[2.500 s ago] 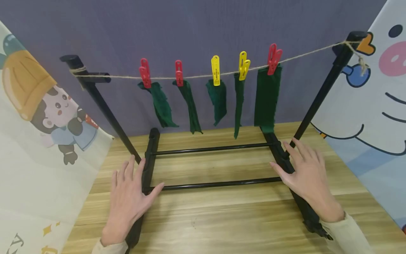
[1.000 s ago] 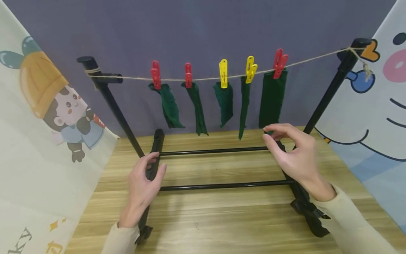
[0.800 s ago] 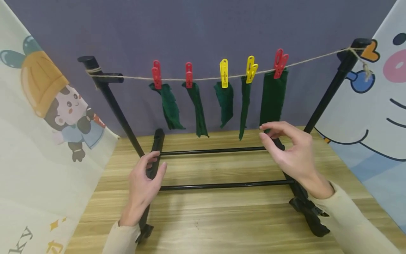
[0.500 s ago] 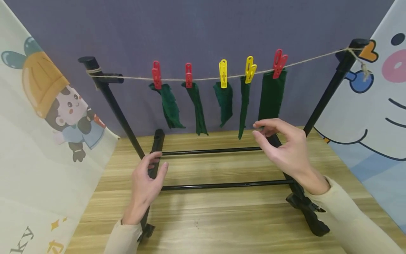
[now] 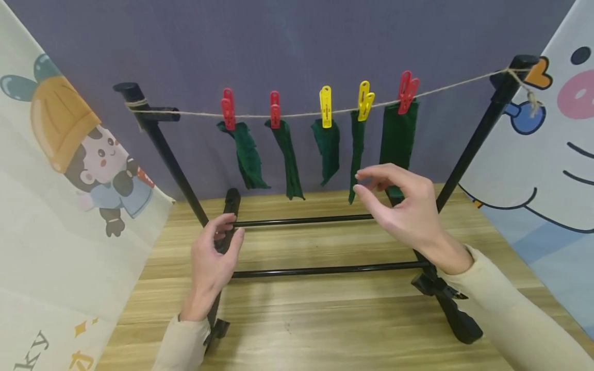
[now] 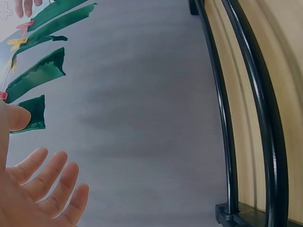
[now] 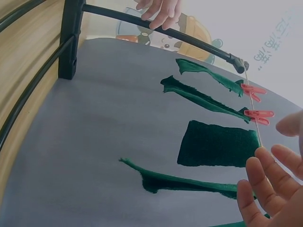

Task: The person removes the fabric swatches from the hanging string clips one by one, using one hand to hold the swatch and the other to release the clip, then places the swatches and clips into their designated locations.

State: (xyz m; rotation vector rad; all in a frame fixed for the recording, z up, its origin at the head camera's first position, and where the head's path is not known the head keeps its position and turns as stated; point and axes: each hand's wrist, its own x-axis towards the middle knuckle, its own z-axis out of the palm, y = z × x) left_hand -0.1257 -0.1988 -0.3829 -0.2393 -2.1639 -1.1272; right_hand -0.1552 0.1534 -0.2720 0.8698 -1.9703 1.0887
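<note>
Strips of dark green cloth (image 5: 247, 157) hang from a string (image 5: 204, 113), held by three red clothespins (image 5: 228, 109) and two yellow clothespins (image 5: 326, 107). My right hand (image 5: 408, 208), fingers loosely bent, hovers in front of the narrow strip (image 5: 357, 149) and the widest cloth (image 5: 399, 134), partly covering both. Its thumb and fingertips stay apart with nothing between them. By the left post, my left hand (image 5: 212, 265) is raised with relaxed fingers and holds nothing. In the right wrist view, the right hand's fingers (image 7: 270, 184) overlap the string; contact cannot be told.
The string is tied between a left black post (image 5: 171, 159) and a right black post (image 5: 478, 136). Two black crossbars (image 5: 325, 269) join the stand's feet low over the wooden table (image 5: 320, 330). Behind stands a grey-purple backdrop (image 5: 287, 46), with printed cartoon sheets on both sides.
My right hand has moved from beside the right post leftward and up to the hanging cloths. My left hand has shifted right, its fingers now more bent. The cloths and clothespins still hang.
</note>
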